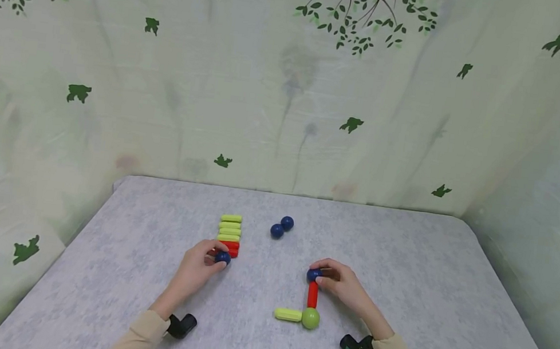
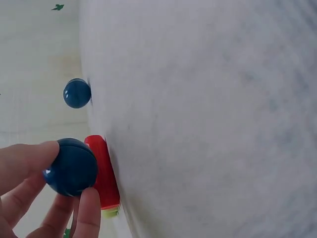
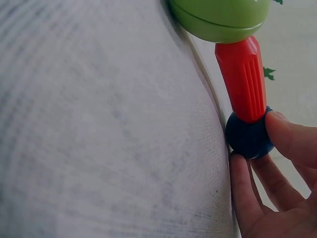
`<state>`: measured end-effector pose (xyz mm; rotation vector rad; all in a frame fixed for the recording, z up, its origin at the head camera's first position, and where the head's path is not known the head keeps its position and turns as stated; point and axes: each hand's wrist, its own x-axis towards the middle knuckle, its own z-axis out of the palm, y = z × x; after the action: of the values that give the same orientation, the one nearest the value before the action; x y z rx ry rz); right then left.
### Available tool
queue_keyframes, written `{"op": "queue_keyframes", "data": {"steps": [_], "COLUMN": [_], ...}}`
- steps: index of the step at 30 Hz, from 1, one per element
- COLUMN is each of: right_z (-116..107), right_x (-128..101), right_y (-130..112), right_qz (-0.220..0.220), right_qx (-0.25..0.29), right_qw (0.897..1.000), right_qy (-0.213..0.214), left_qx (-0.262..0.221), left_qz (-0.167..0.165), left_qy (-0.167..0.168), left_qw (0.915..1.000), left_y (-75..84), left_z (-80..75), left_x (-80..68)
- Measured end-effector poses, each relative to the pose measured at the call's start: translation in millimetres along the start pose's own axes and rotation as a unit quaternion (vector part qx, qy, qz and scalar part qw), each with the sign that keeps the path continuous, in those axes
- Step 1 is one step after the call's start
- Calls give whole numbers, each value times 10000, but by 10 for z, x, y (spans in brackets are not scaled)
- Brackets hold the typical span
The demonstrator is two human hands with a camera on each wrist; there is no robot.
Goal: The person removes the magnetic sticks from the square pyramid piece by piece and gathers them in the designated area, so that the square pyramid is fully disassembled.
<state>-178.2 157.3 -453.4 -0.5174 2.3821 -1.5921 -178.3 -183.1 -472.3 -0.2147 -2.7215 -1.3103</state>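
In the head view my left hand point(image 1: 199, 263) pinches a blue ball point(image 2: 74, 167) between thumb and fingers, close by the red rods point(image 2: 103, 173) at the near end of a row of rods. My right hand point(image 1: 342, 287) grips another blue ball point(image 3: 249, 136), which touches the far end of a red rod point(image 3: 242, 79). That rod's near end meets a green ball point(image 1: 311, 318). A yellow-green rod point(image 1: 287, 315) reaches left from the green ball. All of these joined pieces lie on the table.
Several yellow-green rods point(image 1: 230, 225) lie stacked side by side beyond the red ones. Two loose blue balls point(image 1: 277, 231) sit near the middle back of the grey table point(image 1: 397, 239). A leaf-printed curtain point(image 1: 248, 90) hangs behind the table.
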Motion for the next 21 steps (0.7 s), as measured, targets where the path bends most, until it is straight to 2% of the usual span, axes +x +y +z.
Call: {"op": "queue_keyframes", "data": {"steps": [4, 8, 17, 21], "right_z": [3, 2, 1, 1], "right_x": [-2, -2, -1, -4], "right_y": [-9, -15, 1, 3], "right_qz": [38, 35, -9, -33], "right_qx": [13, 11, 36, 38], "right_qw": [10000, 10000, 10000, 10000], "right_qy": [9, 30, -6, 1], "left_qx": [-72, -191, -519, -407], "left_qz": [111, 216, 21, 15], "left_qy": [-34, -100, -280, -307], "left_qw": [9999, 9995, 9983, 9987], "left_y": [16, 89, 270, 295], "left_z": [14, 61, 216, 294], "left_x": [32, 126, 504, 668]}}
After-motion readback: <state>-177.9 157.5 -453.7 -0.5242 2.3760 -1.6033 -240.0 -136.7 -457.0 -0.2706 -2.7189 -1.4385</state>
